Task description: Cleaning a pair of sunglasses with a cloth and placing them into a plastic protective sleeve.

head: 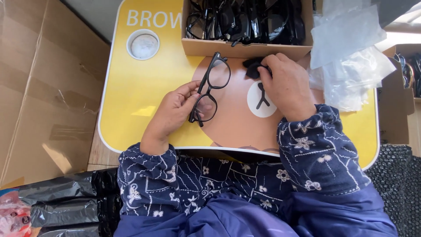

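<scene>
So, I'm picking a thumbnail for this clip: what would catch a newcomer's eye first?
The bright yellow lap table with its brown cartoon face fills the middle. On it the left hand holds black-framed glasses, while the right hand rests on a small dark piece by the cardboard box crammed with more black glasses at the top. Crumpled clear plastic bags lie to the right.

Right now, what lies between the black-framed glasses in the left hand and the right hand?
In the head view, only bare brown tabletop separates glasses from right hand.
</scene>
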